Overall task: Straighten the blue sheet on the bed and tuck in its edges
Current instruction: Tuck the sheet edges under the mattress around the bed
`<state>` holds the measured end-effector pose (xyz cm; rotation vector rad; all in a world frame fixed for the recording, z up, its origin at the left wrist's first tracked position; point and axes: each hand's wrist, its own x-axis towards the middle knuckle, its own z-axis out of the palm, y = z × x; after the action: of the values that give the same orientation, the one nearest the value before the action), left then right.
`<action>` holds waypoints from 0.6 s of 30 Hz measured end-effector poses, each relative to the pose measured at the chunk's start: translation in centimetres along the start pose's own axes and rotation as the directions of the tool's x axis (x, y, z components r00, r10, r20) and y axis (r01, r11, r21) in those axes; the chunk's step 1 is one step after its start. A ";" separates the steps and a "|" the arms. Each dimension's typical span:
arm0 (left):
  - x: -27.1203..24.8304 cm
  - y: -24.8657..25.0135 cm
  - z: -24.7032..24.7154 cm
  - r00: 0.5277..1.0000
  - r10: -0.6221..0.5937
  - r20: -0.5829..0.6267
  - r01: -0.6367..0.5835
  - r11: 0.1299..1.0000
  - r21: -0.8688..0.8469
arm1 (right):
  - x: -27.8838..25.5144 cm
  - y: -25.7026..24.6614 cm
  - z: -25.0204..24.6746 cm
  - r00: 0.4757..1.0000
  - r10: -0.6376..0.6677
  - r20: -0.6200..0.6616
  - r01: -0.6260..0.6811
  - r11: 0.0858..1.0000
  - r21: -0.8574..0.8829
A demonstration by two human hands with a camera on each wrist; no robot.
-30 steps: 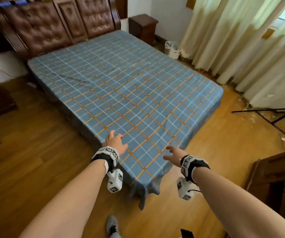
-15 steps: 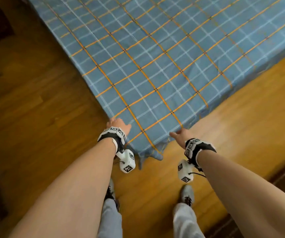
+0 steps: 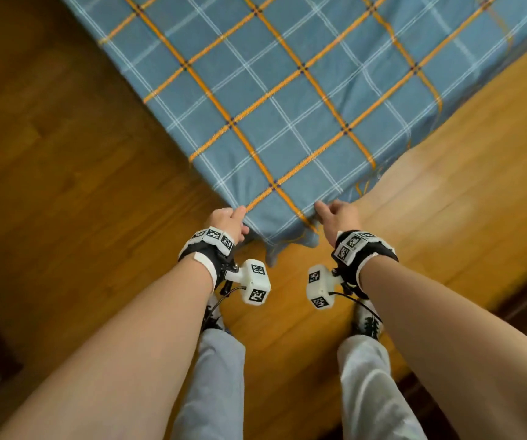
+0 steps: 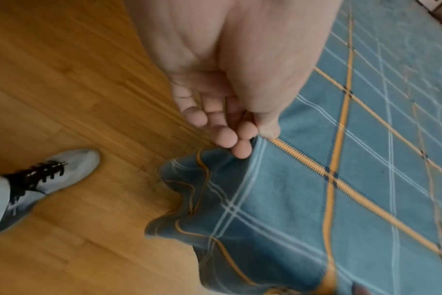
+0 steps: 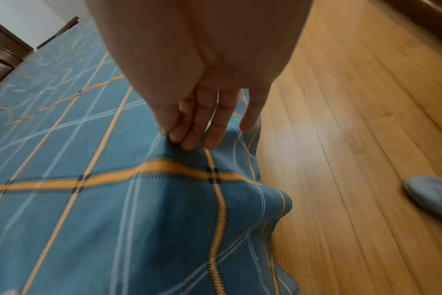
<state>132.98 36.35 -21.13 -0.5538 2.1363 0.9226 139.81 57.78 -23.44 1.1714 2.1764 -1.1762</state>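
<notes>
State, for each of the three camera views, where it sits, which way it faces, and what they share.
Head: looks down at the blue checked cotton sheet; both forearms, left hand, right hand.
Left wrist: looks along the fingers pinching the sheet; grey shoe.
Right wrist: likewise, thumb and fingers pinching.
Shared: sheet corner, wooden plank floor.

Blue sheet (image 3: 287, 90) checked with orange and white lines

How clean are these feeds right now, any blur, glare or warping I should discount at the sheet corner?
Head view: wide-angle bending, slight motion smear on the blue sheet, pale glare on the floor at right. Left wrist view: left hand soft, floor streaked, fingertips on the fabric readable. Right wrist view: right hand blurred, bright sheen on the boards, the pinched fold clear enough.
</notes>
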 end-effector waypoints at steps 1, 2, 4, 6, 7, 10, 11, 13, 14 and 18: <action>-0.3 -0.2 -0.1 1.000 0.005 0.002 -0.005 1.000 -0.009 | -0.4 0.0 -0.2 1.000 -0.012 0.009 0.012 1.000 -0.016; -0.5 -0.6 -0.1 1.000 0.008 0.009 -0.008 1.000 -0.005 | -0.7 0.1 -0.4 0.999 -0.026 0.021 0.027 0.999 -0.037; -0.9 -1.4 -0.1 1.000 -0.010 0.026 0.010 1.000 0.007 | -1.1 0.9 -0.3 0.999 -0.036 0.038 0.039 0.996 -0.080; -1.1 -2.2 -0.1 0.999 -0.026 0.032 0.026 1.000 -0.001 | -1.5 1.3 0.1 0.998 -0.029 0.060 0.035 0.994 -0.104; -1.0 -2.4 -0.1 0.999 -0.030 0.028 0.030 1.000 0.003 | -1.6 1.4 0.3 0.997 -0.025 0.067 0.032 0.993 -0.112; -0.4 -3.1 0.1 0.998 -0.055 0.019 0.055 0.998 0.022 | -1.4 1.3 0.9 0.997 -0.013 0.080 0.023 0.992 -0.122; -0.3 -3.3 0.2 0.997 -0.070 0.021 0.070 0.997 0.014 | -1.4 1.3 0.9 0.997 -0.012 0.080 0.022 0.991 -0.129; -0.3 -3.5 0.6 0.995 -0.092 0.038 0.093 0.995 -0.041 | -1.3 1.8 1.2 0.996 0.003 0.086 0.008 0.992 -0.127; -0.3 -3.6 0.8 0.993 -0.108 0.051 0.112 0.990 -0.086 | -1.2 2.2 1.4 0.996 0.023 0.089 -0.013 0.993 -0.114; -0.3 -4.2 1.8 0.953 -0.210 0.217 0.287 0.855 -0.433 | -0.8 3.2 2.8 0.966 0.189 0.175 -0.218 0.962 0.165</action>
<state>136.60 35.00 -23.60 -0.9345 1.6457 1.2842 142.74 55.99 -26.06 1.2952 1.8140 -1.3503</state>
